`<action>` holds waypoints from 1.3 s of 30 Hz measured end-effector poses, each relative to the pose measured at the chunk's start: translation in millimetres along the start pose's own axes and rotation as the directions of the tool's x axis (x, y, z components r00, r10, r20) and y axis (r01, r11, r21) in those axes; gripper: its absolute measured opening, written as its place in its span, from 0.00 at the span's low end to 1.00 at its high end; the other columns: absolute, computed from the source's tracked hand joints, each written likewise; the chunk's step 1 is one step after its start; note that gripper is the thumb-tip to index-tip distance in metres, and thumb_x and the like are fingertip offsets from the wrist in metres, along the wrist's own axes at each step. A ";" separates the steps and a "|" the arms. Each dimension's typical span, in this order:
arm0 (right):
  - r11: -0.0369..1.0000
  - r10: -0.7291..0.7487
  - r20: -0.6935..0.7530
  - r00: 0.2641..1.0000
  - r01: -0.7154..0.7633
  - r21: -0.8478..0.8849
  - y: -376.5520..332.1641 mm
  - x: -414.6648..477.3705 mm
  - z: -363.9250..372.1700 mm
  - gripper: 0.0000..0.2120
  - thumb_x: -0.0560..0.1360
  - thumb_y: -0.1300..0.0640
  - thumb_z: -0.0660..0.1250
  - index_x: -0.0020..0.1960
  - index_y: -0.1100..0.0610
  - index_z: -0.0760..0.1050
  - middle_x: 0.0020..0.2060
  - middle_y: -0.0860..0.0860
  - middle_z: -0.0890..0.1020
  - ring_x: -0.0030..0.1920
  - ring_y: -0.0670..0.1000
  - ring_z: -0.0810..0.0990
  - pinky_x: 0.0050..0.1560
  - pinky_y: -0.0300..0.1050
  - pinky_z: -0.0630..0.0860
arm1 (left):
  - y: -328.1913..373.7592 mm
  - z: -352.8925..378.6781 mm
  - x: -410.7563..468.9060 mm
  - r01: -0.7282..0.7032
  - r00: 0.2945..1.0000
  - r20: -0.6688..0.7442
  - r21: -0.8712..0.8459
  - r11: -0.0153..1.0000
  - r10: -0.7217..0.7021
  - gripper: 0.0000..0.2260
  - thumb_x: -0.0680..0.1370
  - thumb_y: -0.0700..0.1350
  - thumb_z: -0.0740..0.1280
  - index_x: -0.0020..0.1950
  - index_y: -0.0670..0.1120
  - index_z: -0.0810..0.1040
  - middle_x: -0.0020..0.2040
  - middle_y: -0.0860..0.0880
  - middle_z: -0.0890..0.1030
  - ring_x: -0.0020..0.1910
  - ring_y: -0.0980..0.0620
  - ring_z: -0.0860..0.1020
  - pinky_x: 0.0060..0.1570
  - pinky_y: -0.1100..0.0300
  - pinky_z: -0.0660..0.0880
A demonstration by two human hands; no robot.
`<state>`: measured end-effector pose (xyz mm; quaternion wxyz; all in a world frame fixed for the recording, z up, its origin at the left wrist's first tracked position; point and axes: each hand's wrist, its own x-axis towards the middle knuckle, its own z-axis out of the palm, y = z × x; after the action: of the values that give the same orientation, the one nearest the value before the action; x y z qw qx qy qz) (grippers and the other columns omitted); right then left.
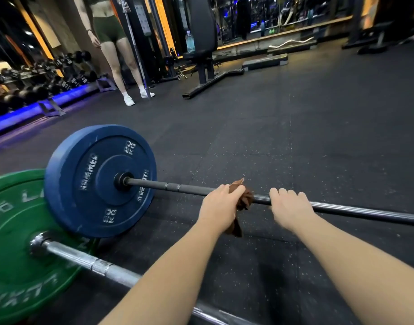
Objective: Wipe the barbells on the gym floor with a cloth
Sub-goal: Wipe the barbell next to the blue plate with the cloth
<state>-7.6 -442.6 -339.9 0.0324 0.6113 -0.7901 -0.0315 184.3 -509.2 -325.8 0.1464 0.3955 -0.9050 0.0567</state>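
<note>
The left hand (221, 202) presses the cloth (244, 198) around the black bar (353, 208) to wipe it, while the right hand (289, 206) curls over the bar, steadying it.

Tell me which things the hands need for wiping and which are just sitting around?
For the wiping:
- brown cloth in the left hand
- black bar with the blue plate, right hand resting on it
- silver bar with the green plate

Just sitting around:
- dumbbell rack
- bench
- water bottle
- step platform
</note>
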 end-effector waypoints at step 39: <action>0.996 0.093 0.108 0.990 -0.092 -0.011 -11.2 2.7 -8.6 0.12 0.84 0.44 0.57 0.56 0.53 0.63 0.59 0.52 0.75 0.61 0.57 0.75 0.58 0.53 0.67 | -116.2 13.4 -22.2 0.168 0.969 -0.163 -0.110 0.980 -0.184 0.13 0.78 0.42 0.68 0.60 0.55 0.73 0.57 0.51 0.80 0.54 0.46 0.77 0.47 0.50 0.79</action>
<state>3.3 -448.1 -332.3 -0.0070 0.5712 -0.8181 -0.0655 280.8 -575.7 -347.0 0.2470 0.4604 -0.8520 0.0342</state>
